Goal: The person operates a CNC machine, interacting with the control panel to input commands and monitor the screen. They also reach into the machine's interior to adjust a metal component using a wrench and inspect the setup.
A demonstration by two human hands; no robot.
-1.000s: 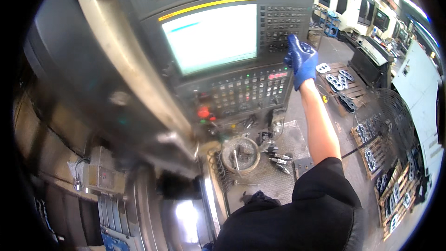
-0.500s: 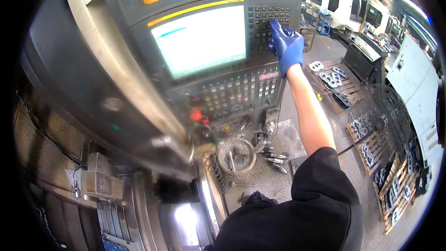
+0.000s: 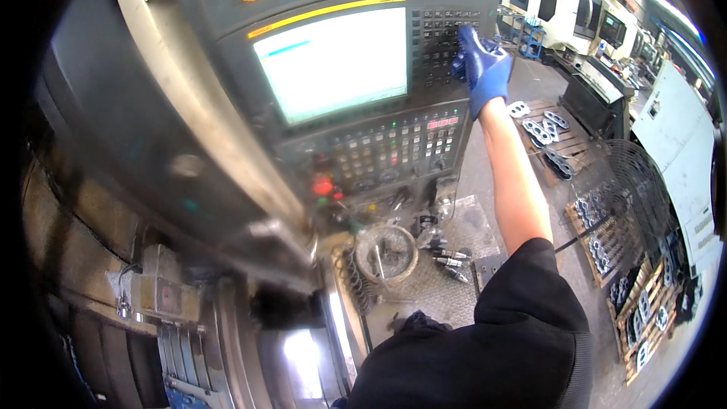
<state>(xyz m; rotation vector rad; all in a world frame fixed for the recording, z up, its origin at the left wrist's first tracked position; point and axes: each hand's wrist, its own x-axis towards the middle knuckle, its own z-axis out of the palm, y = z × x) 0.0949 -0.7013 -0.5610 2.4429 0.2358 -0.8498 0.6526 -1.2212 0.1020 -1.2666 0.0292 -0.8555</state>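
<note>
My right hand, in a blue coated glove, is at the key block right of a machine control panel's bright screen. One finger stretches up against the keys while the others curl in; nothing is held. Whether a key is pressed down cannot be seen. Below the screen runs a lower panel of small buttons with a few lit lamps and a red knob. My left hand is not in view.
Under the panel, a metal bench carries a round dish, several tool holders and a dark bundle. To the right are a black fan and wooden pallets with metal parts. A machine bed lies lower left.
My right hand has shifted slightly right and up across the keys, its finger still stretched out. The whole view has moved a little, so the panel sits slightly further right.
</note>
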